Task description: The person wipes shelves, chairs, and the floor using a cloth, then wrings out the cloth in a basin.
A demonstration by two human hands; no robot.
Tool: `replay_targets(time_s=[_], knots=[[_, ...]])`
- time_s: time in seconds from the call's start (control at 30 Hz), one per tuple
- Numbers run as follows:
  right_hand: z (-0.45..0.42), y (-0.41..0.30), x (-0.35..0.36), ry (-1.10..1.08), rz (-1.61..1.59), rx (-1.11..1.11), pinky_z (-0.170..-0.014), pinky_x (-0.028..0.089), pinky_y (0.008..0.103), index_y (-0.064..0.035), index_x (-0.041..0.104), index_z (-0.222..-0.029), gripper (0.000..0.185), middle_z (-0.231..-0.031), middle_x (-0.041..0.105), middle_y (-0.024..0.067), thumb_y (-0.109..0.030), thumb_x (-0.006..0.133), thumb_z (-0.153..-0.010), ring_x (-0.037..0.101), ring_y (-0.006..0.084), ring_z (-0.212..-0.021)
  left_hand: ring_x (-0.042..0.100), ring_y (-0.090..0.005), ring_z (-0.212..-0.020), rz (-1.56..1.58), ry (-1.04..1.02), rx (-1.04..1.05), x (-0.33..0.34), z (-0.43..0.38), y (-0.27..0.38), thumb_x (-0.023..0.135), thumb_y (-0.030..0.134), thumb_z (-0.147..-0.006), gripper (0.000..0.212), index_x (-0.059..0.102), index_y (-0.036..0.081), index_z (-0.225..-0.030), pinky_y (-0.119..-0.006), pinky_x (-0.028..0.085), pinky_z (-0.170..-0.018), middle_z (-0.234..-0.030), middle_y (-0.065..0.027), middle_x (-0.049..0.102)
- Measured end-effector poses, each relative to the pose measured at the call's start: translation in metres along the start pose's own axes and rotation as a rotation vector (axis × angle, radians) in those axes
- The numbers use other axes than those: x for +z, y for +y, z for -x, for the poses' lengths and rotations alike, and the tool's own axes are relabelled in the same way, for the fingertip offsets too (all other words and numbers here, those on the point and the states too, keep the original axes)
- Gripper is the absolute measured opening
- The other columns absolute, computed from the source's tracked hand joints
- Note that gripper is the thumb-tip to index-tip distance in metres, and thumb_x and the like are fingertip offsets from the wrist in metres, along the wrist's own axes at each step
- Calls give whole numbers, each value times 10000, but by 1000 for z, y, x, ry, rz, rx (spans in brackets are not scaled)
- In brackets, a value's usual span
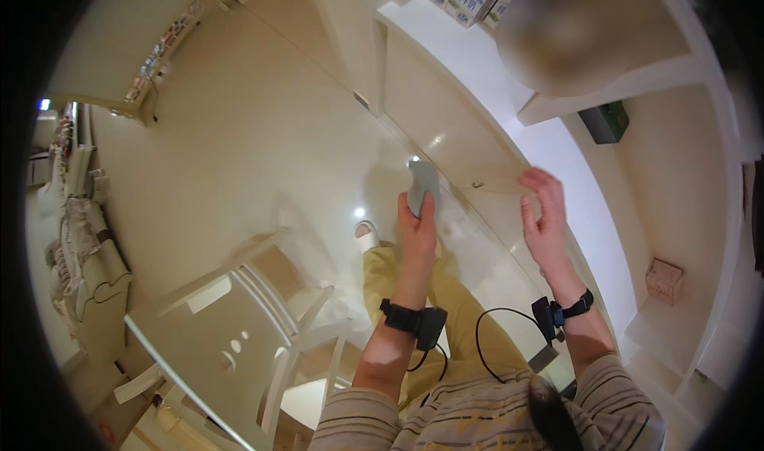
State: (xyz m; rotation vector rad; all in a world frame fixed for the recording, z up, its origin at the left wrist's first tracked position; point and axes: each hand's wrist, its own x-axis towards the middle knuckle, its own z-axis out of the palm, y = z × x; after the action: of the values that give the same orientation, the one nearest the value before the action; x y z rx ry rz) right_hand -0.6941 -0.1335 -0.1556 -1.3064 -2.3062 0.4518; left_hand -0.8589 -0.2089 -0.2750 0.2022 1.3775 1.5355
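My left hand (416,218) grips a folded grey cloth (422,182) between thumb and fingers, above the floor in front of a white cabinet. My right hand (546,221) holds nothing. Its fingers are apart and slightly curled, by the front edge of the cabinet's white shelf (588,212); whether it touches the edge I cannot tell. Below that shelf, the cabinet door (447,110) is closed and has a small metal fitting (477,184).
Milk cartons (468,0) stand on the shelf at the top. A dark green box (606,121) and a small pink box (664,281) sit farther along. White furniture with round holes (221,313) stands at my left. A sofa (101,284) lies at far left.
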Motion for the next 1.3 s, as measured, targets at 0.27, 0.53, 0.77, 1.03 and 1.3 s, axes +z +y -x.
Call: replay_targets(time_s=[0.27, 0.53, 0.77, 1.03, 1.3], knots=[[-28, 36, 55, 74, 410, -42, -1103, 299, 500, -58, 592, -1202, 328, -1404, 449, 181, -83, 552, -878, 375, 391, -1341, 163, -356, -1441, 89, -343, 460, 134, -41, -110, 514, 57, -916, 555, 338, 40, -1442, -446, 212, -1136, -1544, -194, 206], [-28, 50, 100, 220, 658, -76, -1091, 338, 447, -29, 666, -1068, 226, -1420, 365, 218, -39, 545, -878, 391, 376, -1328, 113, -539, -1400, -62, 122, 929, 107, -271, -61, 544, 113, -859, 574, 415, 36, -1413, -599, 170, -1123, -1554, -272, 143], [-12, 61, 130, 226, 726, -228, -1150, 135, 600, -80, 655, -996, 187, -1452, 360, 194, -100, 514, -874, 193, 435, -1424, 134, -513, -1406, -230, -22, 999, 96, -260, -92, 533, 133, -904, 612, 333, 113, -1482, -575, 180, -1130, -1557, -252, 158], [11, 153, 218, 93, 640, -295, -1162, 32, 599, -168, 690, -904, 287, -1462, 391, 184, -32, 478, -766, 83, 443, -1453, 239, -446, -1396, -261, 228, 852, 55, -413, -178, 423, 139, -975, 526, 314, 77, -1486, -477, 227, -1146, -1525, -256, 244], [10, 192, 263, 127, 937, -461, -1177, -35, 480, -116, 693, -929, 148, -1428, 469, 176, -113, 548, -904, 183, 372, -1454, 149, -327, -1458, 188, 134, 53, 16, -450, -466, 290, 339, -1041, 586, 180, -6, -1501, -377, 175, -1170, -1575, -209, 140]])
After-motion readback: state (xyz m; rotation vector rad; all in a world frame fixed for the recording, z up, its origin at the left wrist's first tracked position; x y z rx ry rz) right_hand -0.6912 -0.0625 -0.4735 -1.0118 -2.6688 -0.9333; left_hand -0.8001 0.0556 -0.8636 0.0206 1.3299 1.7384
